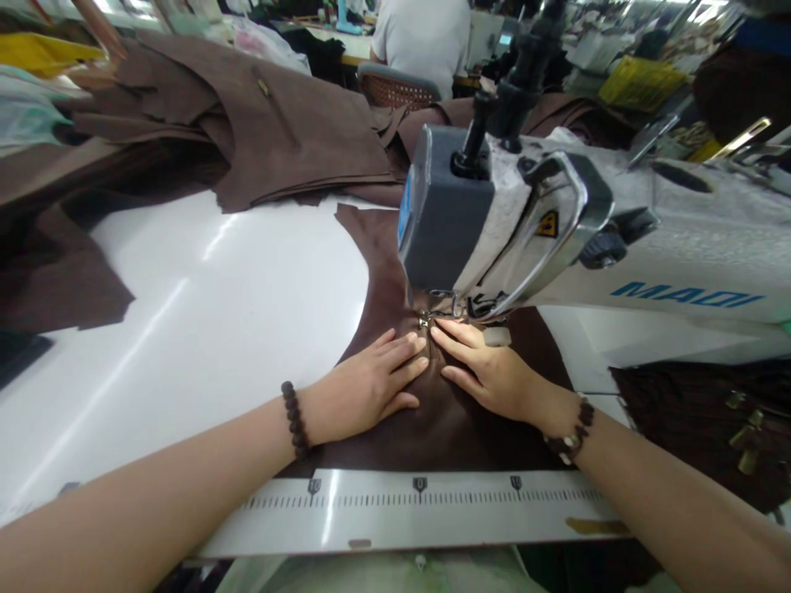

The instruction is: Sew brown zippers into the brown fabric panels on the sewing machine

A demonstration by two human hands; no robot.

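My left hand (383, 379) and right hand (494, 375) lie flat on the brown cloth (401, 445), palms down, fingers stretched out and unclenched; neither seems to pinch anything, they only press. The cloth is right beneath my fingers, spread over the white table (259, 305) and reaching under the sewing machine (451, 214). My fingertips sit on either side of a narrow line in the cloth, seam or fold, I cannot tell which, and just short of the small metal foot (423, 319) ahead of them. I judge that this placing holds the layer smooth and lets both sides be steered evenly, while the fingers stay off the needle's spot. The machine's arm stretches off to the right beyond my right fingers, which leaves the left side free for the cloth's curved edge to lie flat. Nearer me than my fingers, a ruler strip (371, 500) runs along the table's front, its zero roughly in line with the foot, probably for measuring. Farther off, ahead and left of my fingers, a pile of brown pieces (309, 140) rests, likely set there to be within reach.
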